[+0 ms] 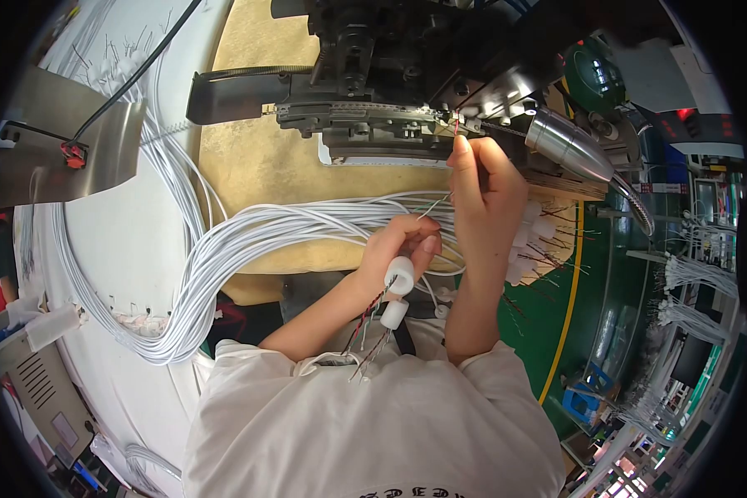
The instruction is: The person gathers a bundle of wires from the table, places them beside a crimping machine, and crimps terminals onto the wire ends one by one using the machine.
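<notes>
My right hand (488, 195) is raised to the crimping machine (365, 120), its thumb and forefinger pinched on a thin wire (456, 126) whose reddish end reaches the machine's working point. My left hand (400, 242) is curled below and to the left, closed around a white cable. Beside its fingers is a white plastic sleeve (401, 272) with thin dark, red and pale wires coming out of it. A second white sleeve (393, 314) hangs just below, also with stripped wire ends. A pale twisted wire (434, 206) runs between the two hands.
A thick bundle of white cables (249, 236) curves across the yellowish worktop (253, 158) and down the white surface at left. More sleeved cable ends (529, 241) lie right of my right forearm. A silver gooseneck lamp (568, 145) and a metal plate (66, 137) flank the machine.
</notes>
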Tool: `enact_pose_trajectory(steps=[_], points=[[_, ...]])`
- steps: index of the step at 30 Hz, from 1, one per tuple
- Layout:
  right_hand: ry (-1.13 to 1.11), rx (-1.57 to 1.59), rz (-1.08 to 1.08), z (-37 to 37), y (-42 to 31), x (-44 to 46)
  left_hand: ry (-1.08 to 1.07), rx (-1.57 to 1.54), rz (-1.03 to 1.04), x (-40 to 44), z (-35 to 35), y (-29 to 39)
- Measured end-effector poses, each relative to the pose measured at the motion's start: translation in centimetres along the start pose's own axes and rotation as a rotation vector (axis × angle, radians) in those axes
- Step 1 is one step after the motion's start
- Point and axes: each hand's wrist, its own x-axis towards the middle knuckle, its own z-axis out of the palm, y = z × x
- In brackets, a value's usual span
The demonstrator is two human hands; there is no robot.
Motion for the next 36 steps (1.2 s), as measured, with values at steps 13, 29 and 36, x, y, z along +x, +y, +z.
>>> enact_pose_trajectory(steps=[13, 29, 36], points=[[0.283, -0.070, -0.115, 1.7, -0.3, -0.6, 0.045, 0.053, -0.025, -0.1, -0.2, 0.1], [0.255, -0.089, -0.106, 2.4, -1.0, -0.1, 0.066, 0.035, -0.078, -0.3, -0.2, 0.1], [0.227, -0.089, -0.088, 2.0, -1.3, -0.2, -0.026, -0.299, 0.321, 0.7, -0.7, 0.2]])
